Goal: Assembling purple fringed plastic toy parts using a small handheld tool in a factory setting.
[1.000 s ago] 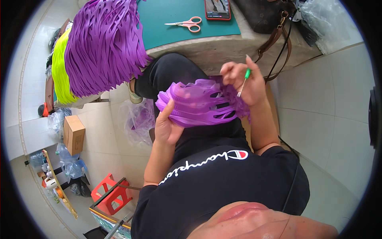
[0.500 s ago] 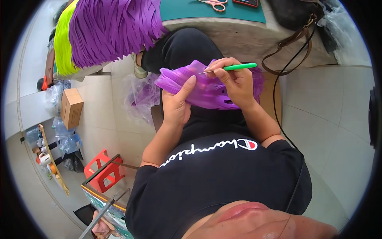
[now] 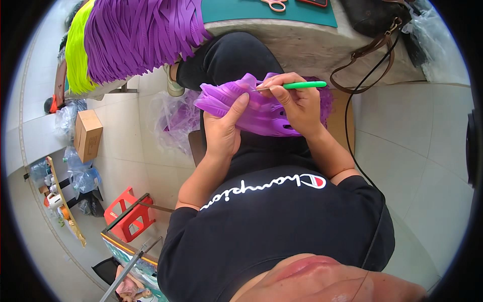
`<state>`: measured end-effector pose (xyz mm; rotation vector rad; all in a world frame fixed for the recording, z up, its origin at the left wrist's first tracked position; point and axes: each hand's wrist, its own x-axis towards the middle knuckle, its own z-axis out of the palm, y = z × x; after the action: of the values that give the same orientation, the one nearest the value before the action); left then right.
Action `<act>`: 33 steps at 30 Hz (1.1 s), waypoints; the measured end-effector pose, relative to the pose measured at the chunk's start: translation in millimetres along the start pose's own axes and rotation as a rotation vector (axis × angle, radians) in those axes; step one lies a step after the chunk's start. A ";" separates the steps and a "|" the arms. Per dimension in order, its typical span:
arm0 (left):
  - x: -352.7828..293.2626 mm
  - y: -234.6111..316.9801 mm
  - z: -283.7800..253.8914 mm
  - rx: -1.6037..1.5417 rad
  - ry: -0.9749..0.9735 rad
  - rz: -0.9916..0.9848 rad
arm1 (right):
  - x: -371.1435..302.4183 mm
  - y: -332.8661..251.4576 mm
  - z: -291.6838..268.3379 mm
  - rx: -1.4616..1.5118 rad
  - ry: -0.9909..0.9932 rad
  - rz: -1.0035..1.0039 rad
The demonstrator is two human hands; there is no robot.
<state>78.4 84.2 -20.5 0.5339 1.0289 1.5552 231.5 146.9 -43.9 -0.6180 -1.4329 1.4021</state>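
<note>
Over my lap lies a bunch of soft purple rubber-like strips (image 3: 227, 95), some ridged, with dark slots near its right part. My left hand (image 3: 225, 132) grips its left side, thumb pressed on top and fingers hidden underneath. In my right hand (image 3: 298, 103), a slim tool with a green handle (image 3: 305, 85) and a thin metal tip is pinched between thumb and fingers. The tip points left at the purple piece, close to my left thumb; whether it touches cannot be made out. My right hand's lower fingers rest at the purple piece's right part.
Ahead, a table (image 3: 302, 40) bears a green mat (image 3: 226, 11), pink-handled scissors (image 3: 275, 5), piled purple strips (image 3: 138, 43) and yellow-green strips (image 3: 79, 53). A dark bag (image 3: 367, 17) with a hanging strap sits far right. Leftward are a cardboard box (image 3: 88, 136) and red stool (image 3: 130, 215).
The green-handled tool has shifted very slightly to the right with my right hand. My left hand keeps its hold on the purple strips, nearly unmoved.
</note>
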 end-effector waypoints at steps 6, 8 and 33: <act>1.6 -2.7 -1.1 0.047 -0.007 0.043 | 7.5 -6.2 -2.2 -0.320 -0.028 -0.245; 2.4 -3.5 0.9 0.090 0.014 0.083 | 7.7 -12.4 0.0 -0.592 -0.073 -0.416; 12.3 10.5 22.8 0.001 -0.028 0.055 | 13.8 -29.9 -13.1 -0.514 -0.095 -0.643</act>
<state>87.6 103.4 -2.4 0.5875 1.0014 1.5913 246.2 158.7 -13.9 -0.3469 -1.8717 0.5660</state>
